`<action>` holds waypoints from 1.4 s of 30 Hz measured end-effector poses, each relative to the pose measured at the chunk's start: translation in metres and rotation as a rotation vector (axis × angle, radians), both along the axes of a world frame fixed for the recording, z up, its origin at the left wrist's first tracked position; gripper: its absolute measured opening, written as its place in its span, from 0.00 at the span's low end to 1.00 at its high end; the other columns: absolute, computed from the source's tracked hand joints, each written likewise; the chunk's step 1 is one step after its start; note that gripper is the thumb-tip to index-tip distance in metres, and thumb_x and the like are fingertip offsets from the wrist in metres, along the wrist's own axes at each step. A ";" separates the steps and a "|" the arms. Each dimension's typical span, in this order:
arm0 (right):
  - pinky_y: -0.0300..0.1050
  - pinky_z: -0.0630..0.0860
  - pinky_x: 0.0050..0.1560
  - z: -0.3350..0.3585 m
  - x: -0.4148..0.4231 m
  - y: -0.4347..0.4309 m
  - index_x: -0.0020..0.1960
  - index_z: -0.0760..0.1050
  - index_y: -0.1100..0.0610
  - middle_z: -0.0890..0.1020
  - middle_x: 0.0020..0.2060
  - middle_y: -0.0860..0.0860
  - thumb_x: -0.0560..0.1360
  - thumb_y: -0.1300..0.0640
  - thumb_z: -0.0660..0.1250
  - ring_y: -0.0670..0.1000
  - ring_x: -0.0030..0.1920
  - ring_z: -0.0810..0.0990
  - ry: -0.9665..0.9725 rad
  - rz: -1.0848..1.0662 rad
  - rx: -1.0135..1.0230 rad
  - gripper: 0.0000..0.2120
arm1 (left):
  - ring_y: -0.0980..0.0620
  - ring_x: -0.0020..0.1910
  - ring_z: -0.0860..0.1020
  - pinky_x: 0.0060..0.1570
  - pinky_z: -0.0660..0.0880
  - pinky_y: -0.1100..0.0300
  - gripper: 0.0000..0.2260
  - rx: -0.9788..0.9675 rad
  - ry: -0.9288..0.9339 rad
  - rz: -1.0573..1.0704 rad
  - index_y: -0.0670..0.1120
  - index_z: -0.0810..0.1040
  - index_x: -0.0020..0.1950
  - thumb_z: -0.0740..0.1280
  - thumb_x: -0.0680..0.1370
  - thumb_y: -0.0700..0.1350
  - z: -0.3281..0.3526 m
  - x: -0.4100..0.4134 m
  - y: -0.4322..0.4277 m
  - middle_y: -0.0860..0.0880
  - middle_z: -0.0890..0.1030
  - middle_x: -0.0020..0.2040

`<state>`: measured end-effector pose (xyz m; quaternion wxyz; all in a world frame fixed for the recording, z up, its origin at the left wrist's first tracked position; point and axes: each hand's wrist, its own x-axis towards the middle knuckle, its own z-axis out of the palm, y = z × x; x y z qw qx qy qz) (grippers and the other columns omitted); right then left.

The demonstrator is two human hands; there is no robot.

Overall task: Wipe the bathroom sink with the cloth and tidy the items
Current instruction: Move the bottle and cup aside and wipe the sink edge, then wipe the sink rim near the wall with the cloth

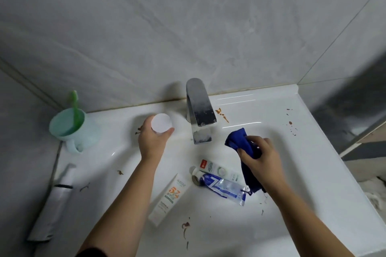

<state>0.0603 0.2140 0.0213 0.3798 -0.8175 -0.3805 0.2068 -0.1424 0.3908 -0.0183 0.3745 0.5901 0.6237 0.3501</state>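
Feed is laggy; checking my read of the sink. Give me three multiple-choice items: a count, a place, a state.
1. How many tubes lie in the basin? A) one B) three C) five
2. Where does the green mug stand? A) at the back-left corner B) under the tap C) at the front right
3. What is the right hand doing? A) resting flat B) turning the tap C) gripping the blue cloth
Answers: 1 B, orange-printed tube, blue tube, white tube; 2 A, far left, behind the basin; 3 C, fingers curl round it.
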 end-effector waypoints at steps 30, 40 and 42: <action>0.30 0.66 0.42 -0.028 0.071 -0.193 0.54 0.76 0.53 0.74 0.45 0.51 0.69 0.59 0.71 0.40 0.45 0.73 -0.073 0.018 -0.005 0.14 | 0.54 0.50 0.72 0.52 0.68 0.64 0.18 0.297 0.265 -0.351 0.41 0.81 0.51 0.63 0.71 0.53 -0.020 0.041 -0.296 0.46 0.81 0.49; 0.52 0.74 0.34 -0.067 0.153 -0.241 0.52 0.79 0.63 0.75 0.42 0.62 0.66 0.60 0.76 0.64 0.40 0.73 -0.562 0.119 -0.103 0.16 | 0.52 0.50 0.71 0.52 0.65 0.59 0.17 0.366 0.523 -0.448 0.45 0.83 0.47 0.61 0.71 0.54 -0.056 0.106 -0.365 0.49 0.82 0.48; 0.50 0.74 0.33 -0.073 0.129 -0.250 0.51 0.79 0.63 0.76 0.41 0.61 0.65 0.59 0.76 0.62 0.38 0.73 -0.580 0.186 -0.029 0.16 | 0.52 0.50 0.71 0.52 0.65 0.58 0.17 0.369 0.528 -0.443 0.45 0.83 0.48 0.61 0.72 0.54 -0.057 0.105 -0.365 0.48 0.82 0.49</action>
